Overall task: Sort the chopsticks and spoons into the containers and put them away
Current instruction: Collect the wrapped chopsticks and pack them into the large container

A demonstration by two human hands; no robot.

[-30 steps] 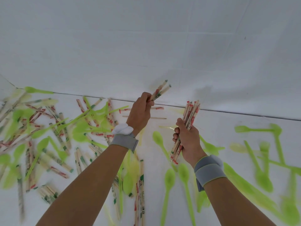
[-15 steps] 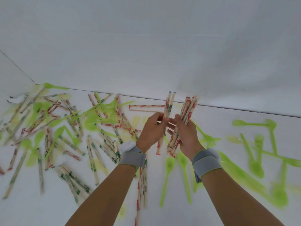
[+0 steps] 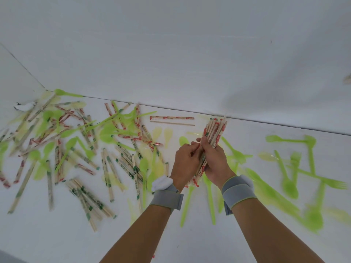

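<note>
- The right hand [image 3: 214, 158] has its fingers curled round a bundle of wrapped wooden chopsticks with red print [image 3: 212, 141], gripping it about the middle; the bundle stands tilted, its upper ends fanning toward the wall and its lower ends poking out below the palm.
- The left hand [image 3: 187, 160] is pressed against the same bundle from the other side, its fingers bent and its fingertips [image 3: 195, 144] pinching at the sticks beside the right hand's fingers; how many sticks it has hold of cannot be told.
- Both wrists wear grey fabric wristbands [image 3: 238, 190].
- The hands hang above a white table surface [image 3: 57, 234] that meets a white wall [image 3: 171, 54].
- More loose wrapped chopsticks with red or green print [image 3: 121, 164] lie scattered across the table on the left, crossing one another and mixed with bright green plastic spoons [image 3: 144, 166].
- Two single chopsticks [image 3: 171, 117] lie side by side near the wall, just left of the raised bundle.
- On the right lie green plastic spoons and forks [image 3: 311, 154], partly blurred.
</note>
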